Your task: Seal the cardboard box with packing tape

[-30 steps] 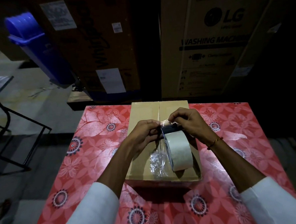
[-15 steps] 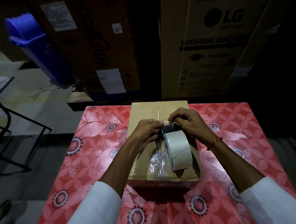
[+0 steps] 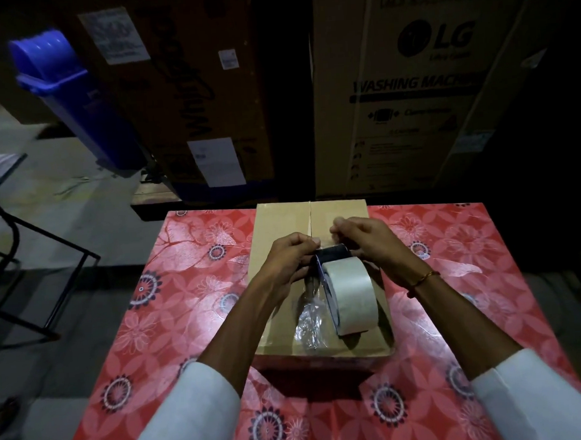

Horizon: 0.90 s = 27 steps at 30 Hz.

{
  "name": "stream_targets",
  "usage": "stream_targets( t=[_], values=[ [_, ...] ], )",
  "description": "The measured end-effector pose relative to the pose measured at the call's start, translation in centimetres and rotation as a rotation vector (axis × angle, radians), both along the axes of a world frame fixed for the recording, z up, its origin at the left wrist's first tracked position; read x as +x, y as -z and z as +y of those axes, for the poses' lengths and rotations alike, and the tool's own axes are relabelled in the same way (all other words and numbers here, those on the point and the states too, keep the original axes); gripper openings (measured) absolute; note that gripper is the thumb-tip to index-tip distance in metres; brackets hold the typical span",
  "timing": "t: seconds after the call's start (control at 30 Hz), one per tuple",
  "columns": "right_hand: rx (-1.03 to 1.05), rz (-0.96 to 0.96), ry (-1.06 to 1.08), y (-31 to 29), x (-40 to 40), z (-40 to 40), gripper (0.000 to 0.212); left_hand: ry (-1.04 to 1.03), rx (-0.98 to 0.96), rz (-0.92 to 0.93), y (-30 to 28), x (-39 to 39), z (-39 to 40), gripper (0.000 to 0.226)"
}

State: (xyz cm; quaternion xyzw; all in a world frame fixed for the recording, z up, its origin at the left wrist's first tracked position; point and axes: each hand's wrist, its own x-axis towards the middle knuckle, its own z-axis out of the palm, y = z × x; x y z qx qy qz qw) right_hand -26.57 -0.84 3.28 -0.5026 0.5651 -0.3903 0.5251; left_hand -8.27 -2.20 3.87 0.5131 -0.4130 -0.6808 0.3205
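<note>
A brown cardboard box [image 3: 276, 227] with closed flaps sits in the middle of the red floral table [image 3: 185, 294]. A roll of clear packing tape [image 3: 350, 297] stands on edge on the box top. My left hand [image 3: 290, 259] pinches the tape at the roll's far side. My right hand [image 3: 368, 240] pinches the loose tape end just above the centre seam. A crumpled piece of clear tape [image 3: 310, 320] lies on the box left of the roll.
Two tall appliance cartons [image 3: 410, 86] stand close behind the table. A blue plastic bin [image 3: 70, 97] leans at the back left. A black-framed folding table [image 3: 1, 190] stands to the left on the floor.
My right hand has lifted slightly away from the roll, drawing a short bit of tape end out. The roll and box stay put.
</note>
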Motion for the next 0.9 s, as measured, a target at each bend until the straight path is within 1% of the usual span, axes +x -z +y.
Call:
stream_targets(
  t=[0.03,0.1,0.23,0.3,0.43,0.5,0.57,0.67,0.73,0.9],
  values=[
    [-0.021,0.052,-0.023,0.0,0.2,0.0,0.045,0.001,-0.009,-0.001,0.1,0.0,0.0,0.009],
    [-0.059,0.139,-0.061,0.0,0.5,0.1,0.036,-0.006,-0.024,0.009,0.1,0.0,0.1,0.009],
    [-0.063,0.147,-0.096,0.1,0.9,0.1,0.019,-0.021,-0.034,0.018,0.1,0.0,0.3,0.007],
    [-0.075,0.136,-0.066,0.3,0.9,0.0,0.02,-0.018,-0.043,0.023,0.3,0.0,0.3,0.007],
    [-0.041,0.009,0.004,0.2,1.1,0.1,0.025,0.007,-0.068,0.004,0.9,0.1,0.2,0.01],
    [-0.038,-0.024,0.033,0.2,1.3,0.3,0.025,0.01,-0.07,-0.004,1.1,0.1,0.1,0.01],
    [-0.062,-0.018,0.047,0.5,1.2,0.3,0.025,0.002,-0.056,0.0,1.2,0.2,-0.1,0.012],
    [-0.089,0.006,0.029,0.7,1.1,0.3,0.025,0.052,-0.047,-0.029,1.1,0.1,-0.5,0.024],
    [-0.107,0.041,0.021,0.8,1.1,0.2,0.024,0.095,-0.071,-0.057,0.8,-0.2,-0.8,0.021],
    [-0.142,0.057,0.061,1.2,1.1,0.4,0.023,0.105,-0.117,-0.112,1.0,-0.7,-1.2,0.016]
  ],
)
